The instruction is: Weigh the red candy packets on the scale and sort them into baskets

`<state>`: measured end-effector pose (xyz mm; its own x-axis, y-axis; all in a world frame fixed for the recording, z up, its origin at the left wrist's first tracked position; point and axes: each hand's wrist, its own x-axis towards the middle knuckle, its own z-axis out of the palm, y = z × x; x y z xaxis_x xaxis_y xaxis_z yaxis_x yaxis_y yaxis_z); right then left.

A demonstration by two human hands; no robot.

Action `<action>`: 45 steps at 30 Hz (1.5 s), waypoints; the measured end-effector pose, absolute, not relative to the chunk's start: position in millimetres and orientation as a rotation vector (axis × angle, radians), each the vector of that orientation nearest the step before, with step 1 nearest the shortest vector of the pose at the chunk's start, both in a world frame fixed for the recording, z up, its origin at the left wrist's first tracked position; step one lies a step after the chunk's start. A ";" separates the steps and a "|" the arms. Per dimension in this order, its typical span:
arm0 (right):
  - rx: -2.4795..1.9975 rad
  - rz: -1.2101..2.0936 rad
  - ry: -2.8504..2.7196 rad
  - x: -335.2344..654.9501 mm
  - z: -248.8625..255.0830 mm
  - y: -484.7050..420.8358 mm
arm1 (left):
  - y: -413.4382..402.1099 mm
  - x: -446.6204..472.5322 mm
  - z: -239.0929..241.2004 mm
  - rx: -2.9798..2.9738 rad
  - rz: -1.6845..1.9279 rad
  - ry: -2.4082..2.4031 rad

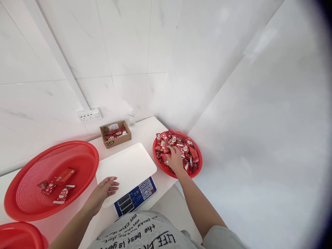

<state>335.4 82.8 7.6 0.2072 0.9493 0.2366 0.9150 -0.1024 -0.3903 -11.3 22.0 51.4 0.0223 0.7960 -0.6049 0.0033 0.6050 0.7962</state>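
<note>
My right hand (175,159) reaches over a round red basket (199,167) heaped with small red snack packets (193,152). Its fingers are apart and touch the packets at the left of the heap; no packet is visibly gripped. My left hand (105,189) hangs over the near left edge of a white weighing tray (127,167), fingers loosely stretched and nothing in them. The bare tray tops a digital scale, whose blue keypad panel (136,194) faces me. Left of that hand, a large red mesh basket (88,152) holds several red packets (63,194).
A small cardboard box (118,141) with red packets stands behind the tray, beside a clear plastic bottle (131,119). Another red basket (20,230) is at the lower left. A wall socket (89,116) sits above the white table (153,126); walls bound the back and right.
</note>
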 end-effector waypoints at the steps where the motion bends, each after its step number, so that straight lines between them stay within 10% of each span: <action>1: -2.019 0.104 -1.787 334.3 7.2 89.3 | 21.2 -9.7 52.5 0.739 0.700 1.429; 26: -1.600 0.122 -1.496 345.8 17.6 114.2 | 15.4 7.3 52.3 0.833 0.620 1.365; 45: -0.991 0.920 -1.859 176.9 22.0 29.0 | 25.2 33.7 47.1 0.509 0.766 1.061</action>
